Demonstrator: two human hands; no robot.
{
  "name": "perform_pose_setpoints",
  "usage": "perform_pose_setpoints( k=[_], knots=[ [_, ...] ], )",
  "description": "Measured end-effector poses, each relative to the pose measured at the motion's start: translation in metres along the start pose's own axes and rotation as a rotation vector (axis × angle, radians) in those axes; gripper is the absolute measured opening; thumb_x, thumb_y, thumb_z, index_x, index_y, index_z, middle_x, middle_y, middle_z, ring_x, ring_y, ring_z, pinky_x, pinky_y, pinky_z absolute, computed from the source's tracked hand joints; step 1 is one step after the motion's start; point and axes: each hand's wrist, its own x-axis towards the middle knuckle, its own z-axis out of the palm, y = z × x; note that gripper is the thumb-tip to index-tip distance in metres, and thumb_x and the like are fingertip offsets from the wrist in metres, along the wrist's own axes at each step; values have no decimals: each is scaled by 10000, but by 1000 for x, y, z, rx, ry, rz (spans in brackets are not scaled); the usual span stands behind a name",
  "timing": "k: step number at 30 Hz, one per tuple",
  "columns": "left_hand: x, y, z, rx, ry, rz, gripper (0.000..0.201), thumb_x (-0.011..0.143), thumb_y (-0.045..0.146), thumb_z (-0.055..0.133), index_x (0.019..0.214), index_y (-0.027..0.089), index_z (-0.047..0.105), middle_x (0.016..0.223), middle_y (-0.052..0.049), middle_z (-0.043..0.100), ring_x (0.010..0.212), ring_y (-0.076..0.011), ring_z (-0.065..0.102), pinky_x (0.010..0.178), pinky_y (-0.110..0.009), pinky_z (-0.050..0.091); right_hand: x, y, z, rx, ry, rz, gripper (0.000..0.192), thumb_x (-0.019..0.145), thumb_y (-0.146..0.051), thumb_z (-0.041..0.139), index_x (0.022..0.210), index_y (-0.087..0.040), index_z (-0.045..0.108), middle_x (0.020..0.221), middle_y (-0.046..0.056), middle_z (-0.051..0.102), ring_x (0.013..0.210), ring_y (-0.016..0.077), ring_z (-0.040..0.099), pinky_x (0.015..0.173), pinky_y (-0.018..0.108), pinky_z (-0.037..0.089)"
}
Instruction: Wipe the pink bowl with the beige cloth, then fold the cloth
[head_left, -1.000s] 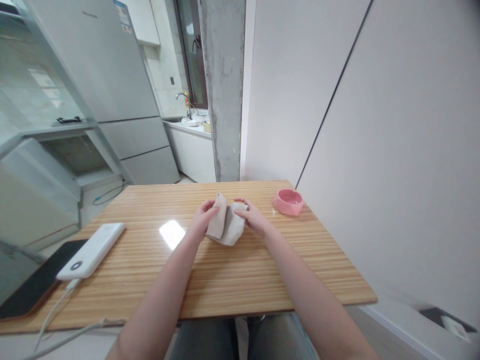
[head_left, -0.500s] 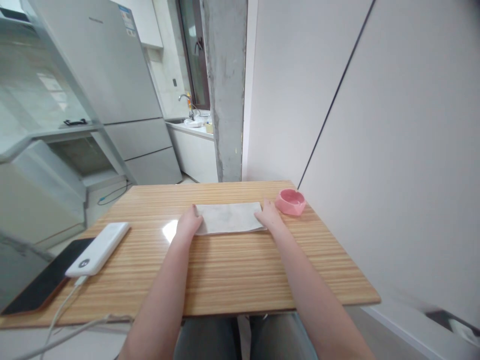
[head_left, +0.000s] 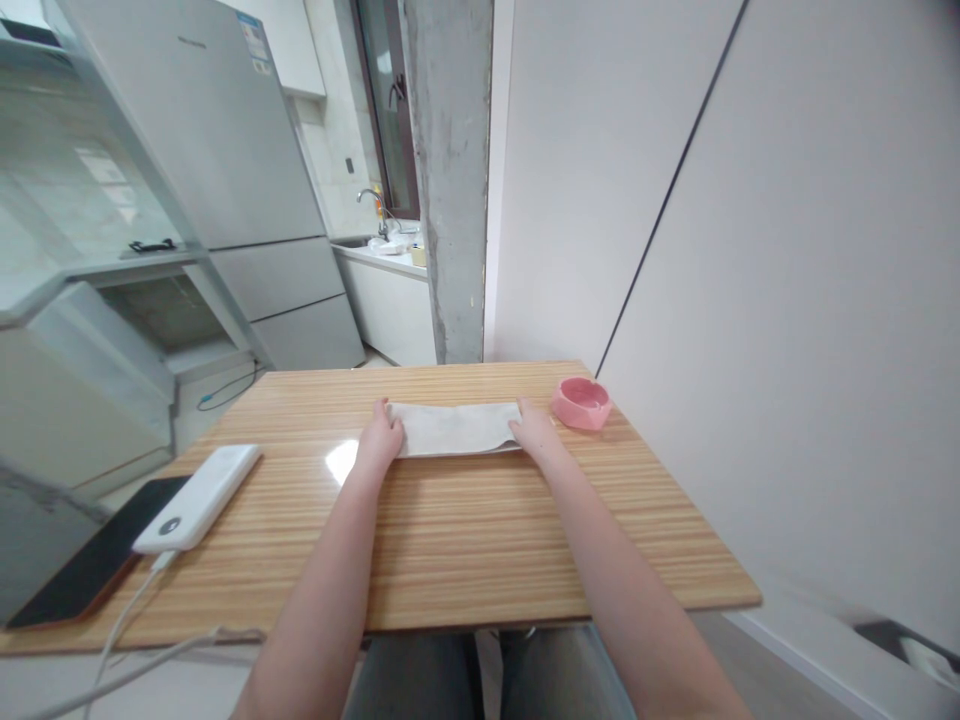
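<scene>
One beige cloth [head_left: 455,429] lies flat in a folded strip on the desk [head_left: 465,530], the left hand [head_left: 381,442] pinching its left end and the right hand [head_left: 534,430] its right end, with one pink dish [head_left: 581,402] just right of the cloth and one white power bank [head_left: 199,498] and one dark phone [head_left: 82,568] well to its left.

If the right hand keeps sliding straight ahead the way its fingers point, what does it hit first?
The right hand rests on the cloth's right end, pointing toward the table's far edge. That way looks free; the pink ashtray probably sits just right of it.
</scene>
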Motion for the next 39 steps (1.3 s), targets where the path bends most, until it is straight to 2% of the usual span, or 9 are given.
perform_pose_setpoints(
  k=[7, 14, 18, 22, 25, 29, 33, 36, 39],
  knots=[
    [-5, -1, 3, 239, -204, 38, 649, 781, 211, 501, 1389, 122, 295, 1233, -193, 583, 1124, -274, 572, 896, -333, 431, -5, -2, 2, -92, -74, 39, 421, 806, -164, 498, 1226, -137, 511, 1113, 142, 652, 1086, 235, 587, 900, 304, 421],
    [-9, 2, 0, 330, -180, -4, 574, 819, 275, 465, 1358, 119, 343, 1151, -198, 626, 1058, -284, 608, 865, -351, 445, -6, -1, -1, -79, -85, 79, 404, 820, -233, 523, 1210, -129, 510, 1141, 158, 634, 1101, 247, 578, 898, 322, 421],
    [-11, 7, -5, 166, -190, 20, 676, 743, 228, 528, 1380, 131, 325, 1168, -184, 608, 1053, -285, 599, 867, -361, 446, -12, -5, -2, 12, -139, 9, 634, 698, -237, 658, 1288, -156, 441, 1199, 140, 599, 1104, 245, 570, 890, 309, 436],
    [-16, 20, -10, -209, 149, 144, 607, 734, 207, 533, 1323, 186, 387, 1046, -88, 617, 885, -200, 614, 792, -319, 470, -16, -16, -1, 64, -129, -20, 818, 618, -134, 682, 1364, -118, 347, 1280, 190, 518, 1138, 264, 538, 929, 341, 428],
    [-24, 33, -6, -420, 358, 294, 572, 773, 229, 523, 1322, 229, 364, 988, -37, 590, 739, -135, 572, 707, -278, 471, -19, -30, 5, 270, -137, -121, 723, 665, -123, 624, 1342, -150, 372, 1240, 138, 545, 1073, 215, 565, 885, 318, 468],
    [-35, 46, 13, -397, 101, 549, 415, 768, 199, 534, 1183, 205, 511, 938, -29, 597, 699, -112, 530, 679, -251, 458, -22, -42, 16, 482, -253, -32, 421, 733, -160, 538, 1149, -210, 502, 1019, 51, 610, 743, 147, 600, 548, 243, 517],
    [-43, 52, 34, -264, -207, 739, 322, 736, 132, 538, 1049, 177, 600, 901, -47, 613, 733, -134, 533, 697, -265, 454, -22, -40, 20, 455, -302, 12, 145, 738, -157, 523, 870, -179, 579, 854, 34, 592, 651, 132, 563, 443, 195, 463],
    [-46, 56, 40, -244, -282, 788, 295, 743, 100, 504, 1000, 181, 623, 904, -47, 600, 719, -128, 524, 679, -260, 447, -20, -37, 20, 474, -319, 5, 123, 767, -146, 482, 841, -166, 578, 806, 31, 586, 613, 124, 553, 434, 195, 450],
    [-47, 57, 41, -275, -229, 758, 265, 779, 137, 495, 1011, 173, 618, 848, -40, 574, 691, -126, 503, 655, -260, 446, -18, -36, 20, 470, -329, -36, 153, 780, -110, 450, 826, -157, 588, 750, 18, 583, 570, 106, 532, 439, 184, 428]
  ],
)
